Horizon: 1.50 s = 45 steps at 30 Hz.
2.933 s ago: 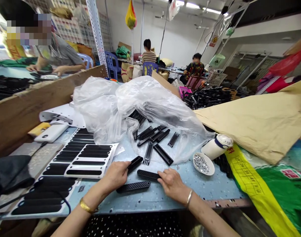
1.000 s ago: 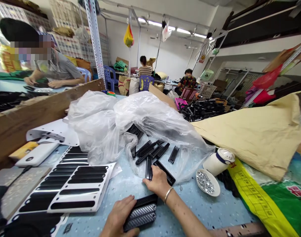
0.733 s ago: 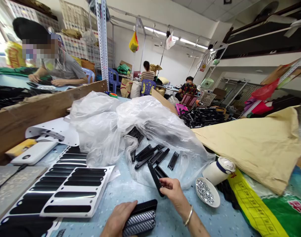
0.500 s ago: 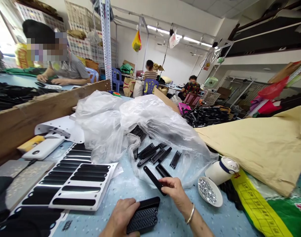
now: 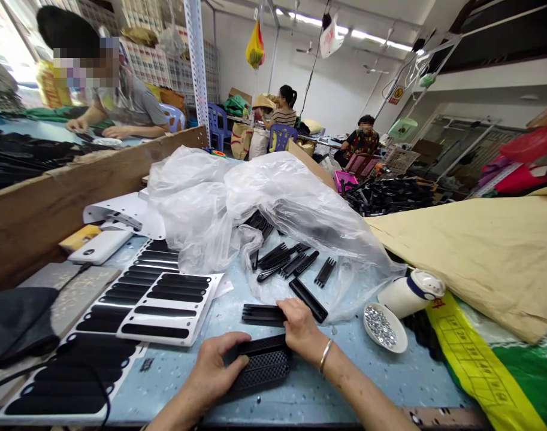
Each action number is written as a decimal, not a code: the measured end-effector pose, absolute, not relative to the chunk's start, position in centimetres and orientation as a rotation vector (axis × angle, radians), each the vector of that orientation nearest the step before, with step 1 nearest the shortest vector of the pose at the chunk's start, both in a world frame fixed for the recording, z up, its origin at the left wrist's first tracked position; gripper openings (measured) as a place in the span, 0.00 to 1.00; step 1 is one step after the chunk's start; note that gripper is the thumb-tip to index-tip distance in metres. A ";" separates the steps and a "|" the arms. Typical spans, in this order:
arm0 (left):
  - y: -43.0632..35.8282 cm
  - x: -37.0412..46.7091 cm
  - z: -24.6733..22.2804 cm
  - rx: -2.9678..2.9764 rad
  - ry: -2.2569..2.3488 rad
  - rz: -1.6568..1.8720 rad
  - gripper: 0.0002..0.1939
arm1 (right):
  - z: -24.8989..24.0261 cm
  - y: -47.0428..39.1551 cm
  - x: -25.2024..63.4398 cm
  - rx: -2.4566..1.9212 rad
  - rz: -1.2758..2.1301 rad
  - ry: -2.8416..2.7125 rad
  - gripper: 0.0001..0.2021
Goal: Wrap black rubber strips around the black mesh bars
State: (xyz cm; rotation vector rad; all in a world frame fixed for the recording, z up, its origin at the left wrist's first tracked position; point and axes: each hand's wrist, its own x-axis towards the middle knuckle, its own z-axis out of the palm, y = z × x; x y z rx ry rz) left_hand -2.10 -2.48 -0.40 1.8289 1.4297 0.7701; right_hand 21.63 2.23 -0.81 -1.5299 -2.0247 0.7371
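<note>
On the workbench: blue speckled tabletop (image 5: 421, 377); crumpled translucent plastic bag (image 5: 282, 185), across the far part, loose black pieces (image 5: 273, 257) lying at its mouth; white sheets of black strips (image 5: 169, 308), left, overlapping; white lidded bottle (image 5: 403, 294), right, lying tilted; left hand (image 5: 214, 365), thumb and fingers closed on the left end of a group of textured black pieces (image 5: 264, 366) on the near tabletop; right hand (image 5: 302, 326), fingers curled on the right end of a pronged black piece (image 5: 260, 313), palm side hidden, lower fingers at the group's right end; shallow bowl (image 5: 402, 345) of metal fasteners (image 5: 381, 326), beside the bottle. Change: the right hand's piece, slanted and apart half a second ago, now crosswise just beyond the group, seemingly bringing it within both hands' reach
</note>
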 end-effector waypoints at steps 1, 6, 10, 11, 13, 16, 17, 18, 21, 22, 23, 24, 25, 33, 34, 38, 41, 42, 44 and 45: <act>-2.1 -2.3 -0.4 1.824 1.498 0.767 0.14 | -0.8 2.2 21.6 -1.522 0.715 -2.092 0.26; 1.3 -2.3 -0.2 1.879 1.664 0.671 0.21 | -0.1 2.7 21.9 -1.550 0.607 -2.291 0.22; 3.8 -1.5 -0.1 1.973 1.623 0.531 0.23 | 0.4 3.2 22.3 -1.650 0.489 -2.319 0.09; 4.1 -1.4 0.0 1.990 1.603 0.501 0.22 | 0.4 3.2 22.4 -1.661 0.466 -2.330 0.08; 4.4 -1.3 0.3 2.011 1.557 0.460 0.22 | 0.2 3.1 22.5 -1.661 0.439 -2.357 0.10; 3.7 -1.4 0.6 2.007 1.499 0.448 0.29 | -0.4 2.8 22.4 -1.645 0.416 -2.363 0.08; 3.4 -1.4 0.6 2.001 1.483 0.456 0.32 | -0.7 2.6 22.3 -1.637 0.408 -2.358 0.06; 2.9 -1.4 0.6 1.995 1.466 0.468 0.34 | -0.9 2.4 22.2 -1.625 0.397 -2.354 0.04; 1.8 -1.5 0.5 1.989 1.420 0.529 0.33 | -1.5 1.8 21.9 -1.557 0.364 -2.351 0.07; 1.5 -1.5 0.4 1.991 1.409 0.552 0.33 | -1.6 1.6 21.8 -1.528 0.356 -2.350 0.09; 1.2 -1.6 0.4 1.996 1.398 0.576 0.33 | -1.7 1.4 21.8 -1.499 0.352 -2.347 0.11; 1.0 -1.6 0.3 2.003 1.389 0.597 0.33 | -1.7 1.2 21.8 -1.473 0.350 -2.342 0.12; 0.8 -1.7 0.3 2.011 1.380 0.616 0.32 | -1.7 1.1 21.9 -1.452 0.352 -2.334 0.13; 0.1 -2.2 0.9 2.044 1.335 0.600 0.11 | -1.2 1.1 22.3 -1.416 0.519 -2.271 0.16; 0.2 -2.1 1.0 2.041 1.346 0.589 0.11 | -1.2 1.3 22.2 -1.425 0.550 -2.263 0.16; 0.3 -1.7 1.4 2.026 1.382 0.558 0.10 | -0.7 1.9 21.9 -1.455 0.642 -2.254 0.09; 0.3 -2.1 1.7 1.989 1.373 0.543 0.11 | -0.4 1.5 21.3 -1.454 0.677 -2.257 0.06; 0.4 -2.3 1.8 1.972 1.365 0.541 0.12 | -0.3 1.3 21.1 -1.445 0.686 -2.257 0.05; 0.5 -3.0 1.9 1.940 1.367 0.554 0.09 | 0.0 0.7 21.0 -1.430 0.692 -2.254 0.06; 0.5 -3.2 1.9 1.927 1.385 0.569 0.08 | 0.2 0.6 21.2 -1.433 0.685 -2.247 0.07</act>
